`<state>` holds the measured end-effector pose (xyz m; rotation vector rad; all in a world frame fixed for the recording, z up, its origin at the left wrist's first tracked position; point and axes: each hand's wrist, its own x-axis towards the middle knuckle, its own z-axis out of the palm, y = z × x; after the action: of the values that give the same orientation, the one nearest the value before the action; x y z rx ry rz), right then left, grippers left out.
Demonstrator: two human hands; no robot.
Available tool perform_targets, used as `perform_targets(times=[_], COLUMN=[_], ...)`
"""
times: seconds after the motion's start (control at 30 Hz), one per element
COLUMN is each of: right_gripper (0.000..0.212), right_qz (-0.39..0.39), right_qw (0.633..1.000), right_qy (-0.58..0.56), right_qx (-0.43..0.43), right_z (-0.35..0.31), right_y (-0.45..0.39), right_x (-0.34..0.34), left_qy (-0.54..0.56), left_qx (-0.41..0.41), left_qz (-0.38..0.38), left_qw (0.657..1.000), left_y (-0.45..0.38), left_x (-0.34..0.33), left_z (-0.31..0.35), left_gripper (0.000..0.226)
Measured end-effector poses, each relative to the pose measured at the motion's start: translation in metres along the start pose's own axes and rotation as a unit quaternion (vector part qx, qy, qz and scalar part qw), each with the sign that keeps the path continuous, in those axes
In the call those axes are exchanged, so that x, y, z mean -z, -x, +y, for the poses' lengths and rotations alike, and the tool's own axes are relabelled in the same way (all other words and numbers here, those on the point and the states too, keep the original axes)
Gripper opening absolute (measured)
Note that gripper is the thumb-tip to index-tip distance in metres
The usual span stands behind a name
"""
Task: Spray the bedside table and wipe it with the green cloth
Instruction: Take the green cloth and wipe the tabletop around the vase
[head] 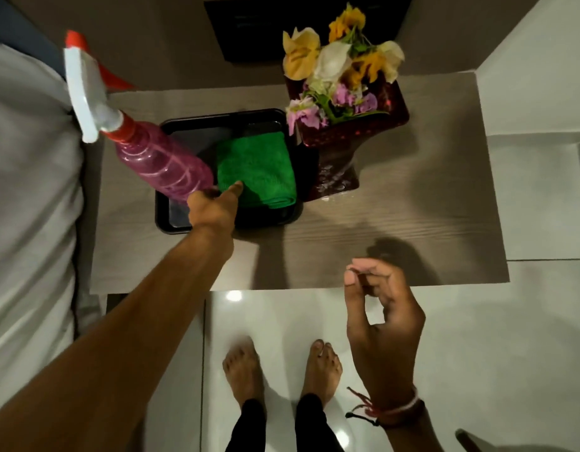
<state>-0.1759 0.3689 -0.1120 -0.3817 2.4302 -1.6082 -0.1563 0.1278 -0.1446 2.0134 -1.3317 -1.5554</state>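
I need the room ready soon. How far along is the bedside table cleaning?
Barely started. Nothing looks done: the green cloth lies folded in the black tray and the bedside table shows no wet patch I can make out. In hand: the left hand is at the base of the pink spray bottle; the right hand is empty. Spraying and wiping both remain, around the flower vase.

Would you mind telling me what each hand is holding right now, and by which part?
The left hand grips the pink plastic spray bottle at its base end; the right hand holds nothing.
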Motion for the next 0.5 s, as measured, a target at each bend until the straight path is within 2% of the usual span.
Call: perform_targets(times=[0.03, 0.13, 0.2, 0.23, 0.27, 0.3, 0.33, 0.4, 0.43, 0.5], right_gripper=[0.014, 0.013, 0.015, 0.024, 0.042, 0.060, 0.075, 0.097, 0.100, 0.085], right_qz=[-0.004, -0.039, -0.078, -0.096, -0.109, -0.117, -0.125, -0.171, -0.204, -0.226], right_qw=[1.000, 0.997, 0.977, 0.955, 0.922, 0.872, 0.805, 0.668, 0.635, 0.627], right_qy=[0.001, -0.039, -0.128, -0.183, -0.249, -0.328, -0.421, -0.577, -0.611, -0.620], right_qx=[0.000, -0.053, -0.152, -0.213, -0.276, -0.343, -0.400, -0.438, -0.426, -0.413], right_z=[0.002, 0.006, 0.003, 0.002, 0.001, 0.000, -0.001, -0.006, -0.008, -0.009], right_y=[0.001, 0.008, 0.011, 0.012, 0.014, 0.016, 0.019, 0.027, 0.032, 0.039], right_x=[0.000, -0.001, -0.006, -0.009, -0.013, -0.017, -0.022, -0.026, -0.027, -0.028], left_qy=[0.018, 0.084, 0.108, 0.123, 0.148, 0.170, 0.177, 0.129, 0.079, -0.040], left_qx=[-0.020, -0.117, -0.175, -0.183, -0.172, -0.149, -0.122, -0.087, -0.086, -0.125], left_qz=[-0.006, -0.063, -0.117, -0.152, -0.196, -0.240, -0.276, -0.333, -0.351, -0.358], left_qw=[1.000, 0.988, 0.972, 0.964, 0.954, 0.944, 0.937, 0.930, 0.929, 0.924], left_y=[0.008, 0.044, 0.066, 0.074, 0.081, 0.088, 0.095, 0.109, 0.115, 0.123], left_x=[0.000, 0.017, 0.042, 0.056, 0.069, 0.082, 0.093, 0.102, 0.103, 0.099], left_z=[0.001, 0.003, 0.000, -0.003, -0.007, -0.012, -0.017, -0.027, -0.030, -0.031], left_gripper=[0.018, 0.026, 0.021, 0.020, 0.021, 0.021, 0.018, 0.015, 0.020, 0.028])
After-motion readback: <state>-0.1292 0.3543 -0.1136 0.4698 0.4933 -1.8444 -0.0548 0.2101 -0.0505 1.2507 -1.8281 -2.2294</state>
